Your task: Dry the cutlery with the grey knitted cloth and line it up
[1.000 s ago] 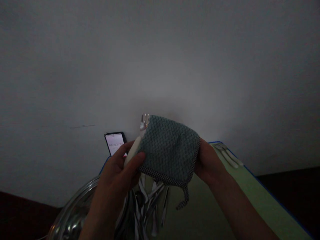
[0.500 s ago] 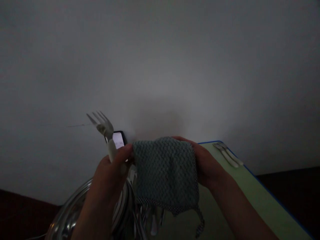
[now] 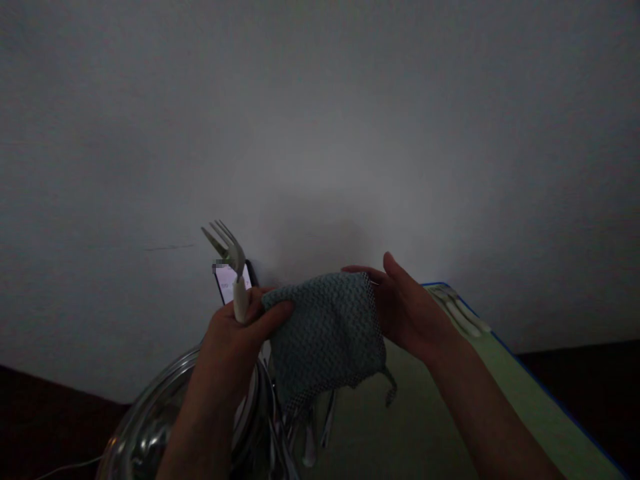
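Observation:
My left hand (image 3: 245, 333) is closed on a white-handled fork (image 3: 239, 293), its tines pointing up. The same hand pinches the left edge of a grey-green knitted cloth (image 3: 325, 333) with a checked border and a hanging loop. My right hand (image 3: 407, 310) is at the cloth's right edge, palm side toward it, thumb raised and fingers apart. Its fingertips are partly behind the cloth, and it does not grip the edge.
A shiny metal pot or bowl (image 3: 155, 413) stands at lower left. Several pieces of loose cutlery (image 3: 309, 440) lie below the cloth. Two white-handled forks (image 3: 465, 317) rest on the green, blue-edged table (image 3: 525, 393). A phone (image 3: 227, 277) leans against the wall (image 3: 320, 133).
My right hand has let go of the cloth and spread its thumb. My left thumb has moved onto the cloth's front, and the fork has shifted right and stands more upright.

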`<state>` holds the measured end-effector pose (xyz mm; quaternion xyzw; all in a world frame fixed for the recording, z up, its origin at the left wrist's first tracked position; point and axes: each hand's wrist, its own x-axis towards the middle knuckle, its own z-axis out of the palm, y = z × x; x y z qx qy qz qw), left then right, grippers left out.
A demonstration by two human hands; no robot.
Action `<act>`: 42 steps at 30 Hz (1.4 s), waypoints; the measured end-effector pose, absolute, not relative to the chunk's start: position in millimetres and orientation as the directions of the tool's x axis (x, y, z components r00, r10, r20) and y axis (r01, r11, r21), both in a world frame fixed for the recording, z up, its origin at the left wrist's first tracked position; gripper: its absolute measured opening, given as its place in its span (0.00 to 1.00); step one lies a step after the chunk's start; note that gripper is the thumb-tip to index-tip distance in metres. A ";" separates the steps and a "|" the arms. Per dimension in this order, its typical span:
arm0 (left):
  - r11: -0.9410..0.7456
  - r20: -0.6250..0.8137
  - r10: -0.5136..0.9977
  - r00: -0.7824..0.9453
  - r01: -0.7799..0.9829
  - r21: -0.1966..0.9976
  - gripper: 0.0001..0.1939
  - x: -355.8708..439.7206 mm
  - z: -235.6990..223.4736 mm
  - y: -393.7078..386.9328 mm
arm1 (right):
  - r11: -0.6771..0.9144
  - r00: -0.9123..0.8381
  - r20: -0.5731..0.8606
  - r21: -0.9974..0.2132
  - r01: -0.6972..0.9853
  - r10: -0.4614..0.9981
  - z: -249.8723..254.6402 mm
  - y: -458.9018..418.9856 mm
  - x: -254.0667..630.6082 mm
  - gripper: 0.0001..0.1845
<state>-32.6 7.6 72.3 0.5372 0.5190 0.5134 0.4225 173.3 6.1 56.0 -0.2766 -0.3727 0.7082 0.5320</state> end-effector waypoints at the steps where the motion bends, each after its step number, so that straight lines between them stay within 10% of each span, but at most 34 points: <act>1: -0.096 0.107 0.992 -0.069 0.151 0.984 0.09 -31.9 73.0 7.2 | -0.117 -0.280 0.030 -0.862 -0.493 0.959 55.3 5.4 175.1 0.22; 6: -0.133 0.118 0.991 0.063 0.378 0.916 0.10 -29.2 73.5 6.9 | 0.094 -0.203 0.099 -0.995 -0.032 0.974 53.4 4.0 182.9 0.18; 13: -0.226 0.076 0.970 0.232 0.732 0.643 0.19 -36.6 65.3 6.6 | 0.228 0.210 0.158 -0.902 -0.367 0.965 65.5 6.5 207.0 0.07; 17: -0.287 0.025 0.943 0.331 0.773 0.566 0.17 -35.8 70.5 -3.8 | 0.467 0.461 0.357 -0.872 -0.148 0.812 76.3 -9.6 204.7 0.06; 21: -0.408 0.098 0.903 0.418 0.765 0.499 0.14 -32.6 75.8 -12.9 | 0.517 0.080 0.575 -0.781 0.351 0.814 80.0 -32.6 186.4 0.12; 25: -0.478 0.094 0.872 0.480 0.798 0.366 0.15 -36.4 76.4 -15.3 | 0.569 -0.512 0.289 -0.604 0.558 0.809 79.6 -42.9 170.6 0.17; 42: -0.656 0.177 0.751 0.636 0.691 0.303 0.05 -39.0 88.4 -31.1 | 0.491 -0.533 0.151 -0.646 0.584 0.833 79.4 -28.5 178.4 0.09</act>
